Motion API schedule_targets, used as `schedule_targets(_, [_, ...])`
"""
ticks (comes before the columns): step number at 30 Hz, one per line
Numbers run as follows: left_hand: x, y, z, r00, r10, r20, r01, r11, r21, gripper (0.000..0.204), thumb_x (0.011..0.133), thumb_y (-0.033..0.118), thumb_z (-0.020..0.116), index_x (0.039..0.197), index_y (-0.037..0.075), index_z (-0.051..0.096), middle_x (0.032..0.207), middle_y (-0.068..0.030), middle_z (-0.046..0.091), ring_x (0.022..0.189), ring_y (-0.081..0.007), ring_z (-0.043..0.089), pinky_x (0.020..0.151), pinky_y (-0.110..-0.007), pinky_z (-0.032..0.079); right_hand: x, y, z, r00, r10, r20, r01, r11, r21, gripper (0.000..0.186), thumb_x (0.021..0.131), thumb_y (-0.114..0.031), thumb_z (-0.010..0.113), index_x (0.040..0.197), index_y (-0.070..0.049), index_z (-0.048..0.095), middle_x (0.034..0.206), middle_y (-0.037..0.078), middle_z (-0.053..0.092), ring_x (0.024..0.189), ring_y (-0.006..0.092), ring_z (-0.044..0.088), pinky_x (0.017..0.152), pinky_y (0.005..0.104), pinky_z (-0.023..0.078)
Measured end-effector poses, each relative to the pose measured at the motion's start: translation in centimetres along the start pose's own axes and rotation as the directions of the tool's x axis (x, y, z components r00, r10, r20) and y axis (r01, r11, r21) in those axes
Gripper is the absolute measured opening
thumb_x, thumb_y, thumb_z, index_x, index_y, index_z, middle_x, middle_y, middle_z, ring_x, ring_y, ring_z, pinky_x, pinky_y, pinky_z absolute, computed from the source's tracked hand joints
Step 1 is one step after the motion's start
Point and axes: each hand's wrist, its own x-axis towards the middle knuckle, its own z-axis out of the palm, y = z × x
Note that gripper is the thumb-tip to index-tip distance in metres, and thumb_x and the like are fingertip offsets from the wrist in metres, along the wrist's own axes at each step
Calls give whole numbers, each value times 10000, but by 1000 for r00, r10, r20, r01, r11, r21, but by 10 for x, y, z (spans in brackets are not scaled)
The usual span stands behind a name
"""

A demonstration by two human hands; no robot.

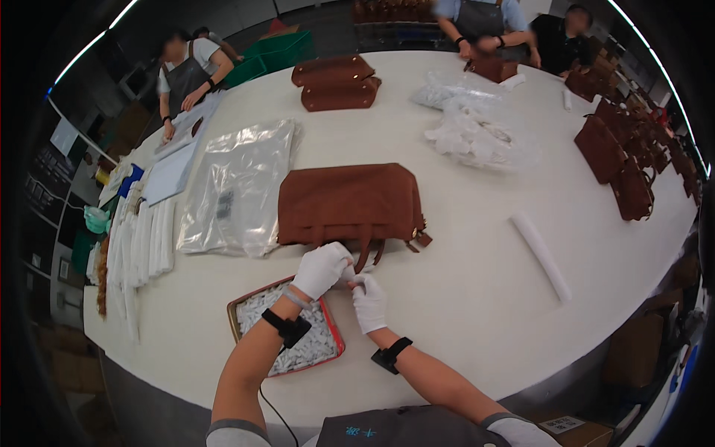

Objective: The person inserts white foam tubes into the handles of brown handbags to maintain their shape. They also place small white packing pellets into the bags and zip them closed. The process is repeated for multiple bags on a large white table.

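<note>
A brown handbag [350,195] lies on the white table with its handles [365,249] toward me. My left hand [324,270], in a white glove, is closed at the lower end of a handle. My right hand [369,304], gloved too, has its fingers pinched together just beside the left fingertips. Something small and whitish seems to be between the two hands, but the fingers hide it. Under my left forearm sits a red-rimmed tray [337,344] full of small white pieces [309,339].
Clear plastic bags [242,186] lie left of the handbag, with white rolls [153,238] farther left. A single white roll [541,257] lies at right. Crumpled plastic [477,130] and another brown bag [337,83] are farther back. Brown bags [614,156] line the right edge. Other people work across the table.
</note>
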Motion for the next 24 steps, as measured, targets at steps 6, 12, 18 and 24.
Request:
schedule_targets(6, [-3, -17, -25, 968, 245, 50, -244, 969, -30, 117, 751, 90, 720, 862, 57, 736, 941, -94, 709, 1024, -326, 630, 915, -444, 510, -1, -11, 1, 993, 122, 9, -122, 991, 62, 108, 929, 15, 619, 1018, -34, 656, 835, 34, 682, 675, 74, 602, 616, 249, 487])
schedule_targets(12, [-2, -14, -20, 985, 157, 71, -160, 987, 36, 91, 791, 66, 669, 859, 84, 727, 898, -82, 684, 978, -317, 625, 931, -420, 481, 4, -11, 5, 997, 72, -28, -70, 994, 78, 106, 961, -126, 699, 952, -28, 659, 764, 6, 647, 631, 56, 568, 575, 242, 463])
schedule_targets(18, [-3, -14, -14, 982, 48, 180, -61, 996, 64, 200, 829, 58, 630, 989, 113, 737, 885, -82, 705, 969, -322, 623, 932, -419, 467, 7, -20, 5, 986, 168, -2, -167, 981, 95, 183, 969, -193, 717, 930, -25, 655, 704, -2, 618, 599, 57, 538, 546, 248, 434])
schedule_targets(24, [1, -22, -5, 981, 106, 159, -127, 984, 125, 221, 850, 69, 632, 1022, 121, 762, 839, -103, 725, 867, -355, 648, 814, -457, 521, 4, -31, 4, 994, 106, -5, -106, 994, -4, 200, 984, -197, 691, 912, -14, 650, 686, 12, 606, 579, 72, 528, 540, 266, 431])
